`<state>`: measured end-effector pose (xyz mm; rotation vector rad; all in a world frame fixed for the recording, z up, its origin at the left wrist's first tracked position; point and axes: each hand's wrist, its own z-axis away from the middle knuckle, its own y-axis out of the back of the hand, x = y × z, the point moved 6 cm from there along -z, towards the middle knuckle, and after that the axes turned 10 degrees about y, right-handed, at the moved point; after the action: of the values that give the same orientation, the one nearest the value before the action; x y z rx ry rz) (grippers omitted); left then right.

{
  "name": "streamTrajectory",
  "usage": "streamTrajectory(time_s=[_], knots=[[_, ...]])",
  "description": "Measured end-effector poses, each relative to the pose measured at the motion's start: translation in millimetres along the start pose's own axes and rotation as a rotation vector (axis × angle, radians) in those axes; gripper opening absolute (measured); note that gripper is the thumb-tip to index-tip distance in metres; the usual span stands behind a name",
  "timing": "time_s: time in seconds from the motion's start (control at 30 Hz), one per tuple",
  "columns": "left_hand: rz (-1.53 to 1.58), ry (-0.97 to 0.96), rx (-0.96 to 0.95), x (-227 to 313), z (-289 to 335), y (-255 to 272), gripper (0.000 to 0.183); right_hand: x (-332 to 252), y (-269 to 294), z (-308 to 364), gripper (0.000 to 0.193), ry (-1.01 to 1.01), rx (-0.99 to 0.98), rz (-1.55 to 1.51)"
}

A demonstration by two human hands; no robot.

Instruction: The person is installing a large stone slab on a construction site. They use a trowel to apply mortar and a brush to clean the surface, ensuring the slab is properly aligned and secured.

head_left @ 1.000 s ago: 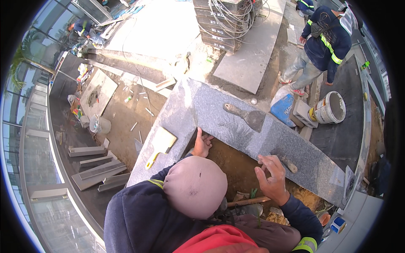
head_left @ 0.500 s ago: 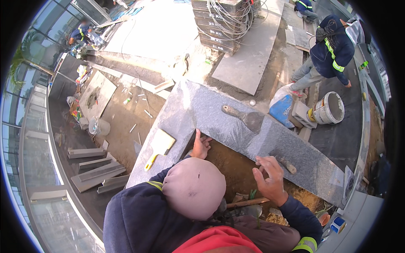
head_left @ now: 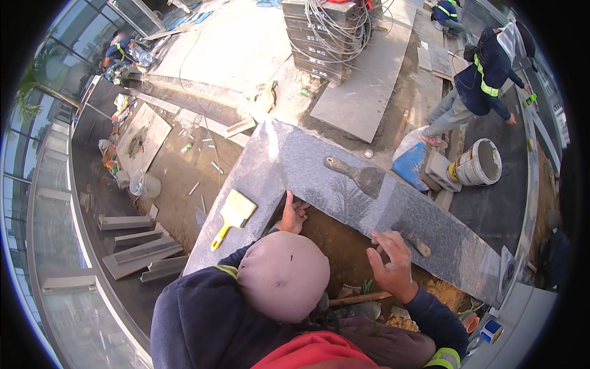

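My left hand (head_left: 294,215) is open at the inner corner of grey, speckled stone slabs (head_left: 307,154) laid in an L. Its thumb points up along the slab edge and its fingers are apart. My right hand (head_left: 395,264) is open too, fingers bent and thumb spread, fingertips at or near the slab's inner edge; contact is unclear. Between the hands lies brown soil (head_left: 329,237). On the slabs rest a wide scraper (head_left: 356,175), a yellow-handled brush (head_left: 235,215) and a wooden-handled tool (head_left: 415,240), partly behind my right hand.
My bent knee (head_left: 283,277) rises close to the left hand. A stained bucket (head_left: 479,163) stands at right beside grey blocks (head_left: 441,172) and a co-worker (head_left: 482,77). Stacked black weights (head_left: 316,43) with coiled cable stand at the back. Metal profiles (head_left: 141,246) lie at left.
The co-worker at right has shifted slightly, one arm now reaching toward the wall. The view has moved a little; my hands keep nearly the same places.
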<state>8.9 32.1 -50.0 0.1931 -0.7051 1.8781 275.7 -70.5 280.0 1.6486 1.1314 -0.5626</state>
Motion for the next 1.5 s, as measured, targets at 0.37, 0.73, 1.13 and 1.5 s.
streamTrajectory(time_s=[0.37,0.73,1.13,1.5], knots=[[-0.012,-0.008,-0.03,8,-6,7,0.125,-2,-3,1,0.035,0.053,0.018,-0.005],[0.017,0.024,0.004,-7,-15,6,0.129,12,13,15,0.039,-0.146,-0.051,-0.154],[0.107,-0.007,0.028,-8,-9,6,0.123,6,-10,1,0.048,-0.094,-0.178,-0.059],[0.111,-0.008,0.036,-5,-5,3,0.109,1,-16,6,0.044,-0.037,-0.149,0.009]])
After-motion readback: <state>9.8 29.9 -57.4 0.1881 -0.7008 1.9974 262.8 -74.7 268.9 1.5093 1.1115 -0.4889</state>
